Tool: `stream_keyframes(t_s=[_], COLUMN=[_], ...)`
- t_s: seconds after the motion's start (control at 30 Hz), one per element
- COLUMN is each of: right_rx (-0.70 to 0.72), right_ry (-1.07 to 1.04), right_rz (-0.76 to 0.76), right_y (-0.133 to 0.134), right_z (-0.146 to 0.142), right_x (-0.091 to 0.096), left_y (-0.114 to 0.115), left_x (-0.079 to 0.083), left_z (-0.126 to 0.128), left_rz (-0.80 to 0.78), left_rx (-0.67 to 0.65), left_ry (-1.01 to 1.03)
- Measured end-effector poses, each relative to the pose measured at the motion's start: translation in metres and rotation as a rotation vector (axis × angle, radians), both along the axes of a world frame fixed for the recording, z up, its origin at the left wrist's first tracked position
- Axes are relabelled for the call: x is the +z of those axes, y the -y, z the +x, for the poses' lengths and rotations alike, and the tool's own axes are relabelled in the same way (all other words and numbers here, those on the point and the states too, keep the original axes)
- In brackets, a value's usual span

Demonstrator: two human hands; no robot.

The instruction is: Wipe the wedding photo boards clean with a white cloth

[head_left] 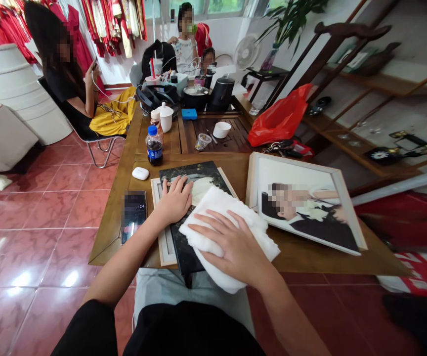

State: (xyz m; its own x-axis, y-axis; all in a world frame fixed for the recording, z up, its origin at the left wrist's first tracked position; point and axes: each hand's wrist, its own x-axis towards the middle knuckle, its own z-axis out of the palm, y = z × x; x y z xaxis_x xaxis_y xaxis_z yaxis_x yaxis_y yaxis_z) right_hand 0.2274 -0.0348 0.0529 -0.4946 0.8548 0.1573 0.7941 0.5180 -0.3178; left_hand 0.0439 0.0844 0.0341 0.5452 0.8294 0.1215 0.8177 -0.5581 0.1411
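Observation:
My left hand [177, 200] lies with its fingers spread on the upper left of a dark photo panel [184, 249]. My right hand [232, 242] rests, fingers stretched out, on top of a folded white cloth [213, 202]. The cloth covers the panel's right part and hangs over the table's front edge. Beneath the panel, a pale wooden frame [165, 247] sticks out at the left. To the right, a second pale frame [291, 163] holds a photo print [302, 217] of a couple, which sits askew in it.
On the wooden table [115, 173] are a phone [134, 217], a white earbud case [140, 173], a dark drink bottle [154, 147], a white lidded mug [165, 117] and a red plastic bag [282, 118]. One person [65, 89] sits at the left; others are behind the table.

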Motion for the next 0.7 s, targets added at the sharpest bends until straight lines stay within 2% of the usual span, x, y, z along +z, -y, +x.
stream_keyframes(t_s=[0.17,0.27,0.37,0.57,0.7], right_rx=[-0.114,-0.130,-0.072,0.100,0.161], right_ry=[0.039,0.057,0.067,0.009,-0.005], right_rz=[0.064,0.093,0.088,-0.042,-0.082], right_y=[-0.008,-0.008,-0.004,0.001,0.001], right_z=[0.027,0.031,0.021,-0.012,-0.019], right_x=[-0.004,-0.005,-0.004,0.001,0.003], left_y=[0.000,0.000,0.000,0.001,0.001], left_x=[-0.001,-0.001,0.000,0.006,0.007], left_z=[0.000,0.001,0.001,0.000,-0.001], left_rz=[0.001,0.008,0.007,-0.012,-0.034], left_rx=[-0.003,-0.007,-0.008,-0.020,-0.036], left_ry=[0.003,0.005,0.008,-0.013,-0.027])
